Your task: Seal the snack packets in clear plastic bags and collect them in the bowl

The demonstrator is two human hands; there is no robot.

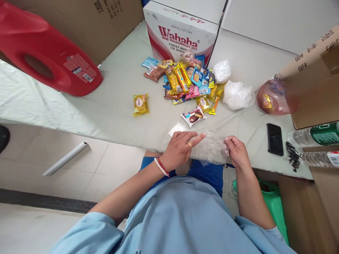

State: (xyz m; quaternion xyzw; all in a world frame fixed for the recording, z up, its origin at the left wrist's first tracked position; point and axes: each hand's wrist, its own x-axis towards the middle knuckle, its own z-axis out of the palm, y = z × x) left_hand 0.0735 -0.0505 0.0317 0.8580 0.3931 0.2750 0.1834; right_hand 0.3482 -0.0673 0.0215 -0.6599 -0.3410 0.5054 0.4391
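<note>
A clear plastic bag [210, 146] lies crumpled at the table's near edge. My right hand [237, 151] pinches its right end between thumb and fingers. My left hand [180, 148], with a beaded bracelet and a ring, is at the bag's left side with its fingers stretched out; whether it touches the bag is hard to tell. Just beyond the left fingers is a small white packet [177, 129]. A wrapped chocolate pie [193, 116] sits a little farther off. Behind it is a heap of wrapped snacks [182, 81], and one yellow packet [141, 104] lies apart on the left.
Two white bundled plastic bags [238, 94] lie right of the heap, near a pink transparent container [275, 98]. A phone [274, 139], keys [292, 155] and plastic bottles [323, 134] are at the right. A Wahaha carton [180, 35] stands behind; a red jug [53, 53] stands left.
</note>
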